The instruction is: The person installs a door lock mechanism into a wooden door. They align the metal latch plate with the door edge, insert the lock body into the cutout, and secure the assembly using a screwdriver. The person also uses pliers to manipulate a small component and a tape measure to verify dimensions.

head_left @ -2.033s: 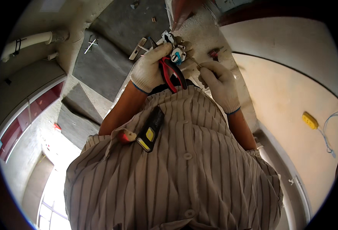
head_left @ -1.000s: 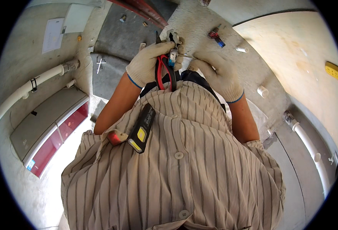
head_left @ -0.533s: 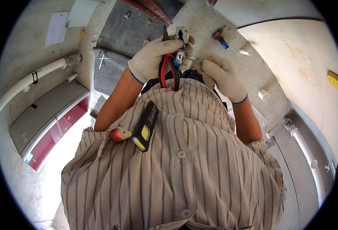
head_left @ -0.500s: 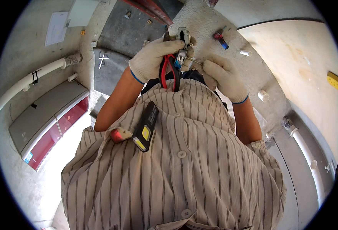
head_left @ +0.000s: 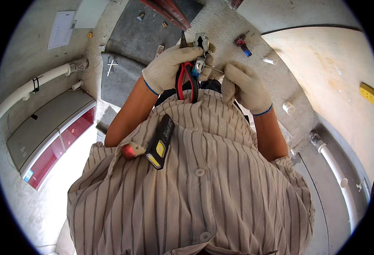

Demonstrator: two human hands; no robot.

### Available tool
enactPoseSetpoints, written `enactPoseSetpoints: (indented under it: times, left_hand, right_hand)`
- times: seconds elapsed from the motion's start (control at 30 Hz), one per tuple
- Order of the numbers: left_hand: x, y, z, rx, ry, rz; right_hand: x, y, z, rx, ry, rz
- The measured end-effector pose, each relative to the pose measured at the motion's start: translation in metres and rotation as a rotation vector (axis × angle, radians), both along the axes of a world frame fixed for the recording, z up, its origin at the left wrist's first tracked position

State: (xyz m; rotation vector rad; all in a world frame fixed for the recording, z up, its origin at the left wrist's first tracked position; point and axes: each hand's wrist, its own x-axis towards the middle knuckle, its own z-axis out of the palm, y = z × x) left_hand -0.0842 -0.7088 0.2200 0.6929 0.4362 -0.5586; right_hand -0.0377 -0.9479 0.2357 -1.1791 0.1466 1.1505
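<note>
Both my hands wear off-white knit gloves with blue cuff edges. My left hand [head_left: 166,68] is closed around pliers with red and black handles [head_left: 187,83], which point toward my body. In the same grip is a grey metal piece [head_left: 200,41] with a dark slot, and a shiny, partly blue part below it; its exact kind cannot be made out. My right hand [head_left: 245,84] is closed, fingers bent, at one end of a thin metal rod [head_left: 214,69]. The rod's other end meets the shiny part. Whether it has a handle is hidden by the glove.
A red and black cordless drill [head_left: 242,44] lies on the concrete floor, with white pipe pieces [head_left: 289,108] near it. A dark mat [head_left: 142,32] lies beyond my left hand, under a red metal beam [head_left: 170,12]. A black work light [head_left: 160,142] hangs on my striped shirt.
The right hand has shifted slightly left, its fingers curling more at the rod's end. My left hand keeps the pliers and metal piece in nearly the same place.
</note>
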Motion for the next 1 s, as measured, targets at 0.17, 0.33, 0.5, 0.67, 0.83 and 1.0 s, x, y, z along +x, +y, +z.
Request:
enactPoseSetpoints:
  times: [0.17, 0.33, 0.5, 0.67, 0.83, 1.0]
  left_hand:
    - [-0.003, 0.001, 0.001, 0.031, 0.019, 0.021]
    - [-0.006, 0.005, -0.006, 0.068, -0.057, 0.036]
    - [-0.007, 0.003, -0.004, -0.004, 0.014, 0.100]
    - [-0.013, 0.003, -0.008, 0.004, 0.032, 0.123]
    - [-0.013, 0.002, -0.001, 0.020, 0.041, 0.128]
    - [-0.014, 0.001, 0.004, 0.014, 0.023, 0.117]
  right_hand:
    - [-0.003, 0.005, 0.002, -0.031, -0.067, -0.099]
    - [-0.011, 0.014, -0.003, 0.089, -0.032, -0.250]
    - [-0.014, 0.014, -0.010, 0.180, -0.010, -0.262]
    - [-0.014, 0.012, -0.007, 0.168, 0.082, -0.200]
    - [-0.013, 0.013, -0.009, 0.056, -0.022, -0.149]
    - [-0.012, 0.010, -0.015, -0.113, -0.202, -0.072]
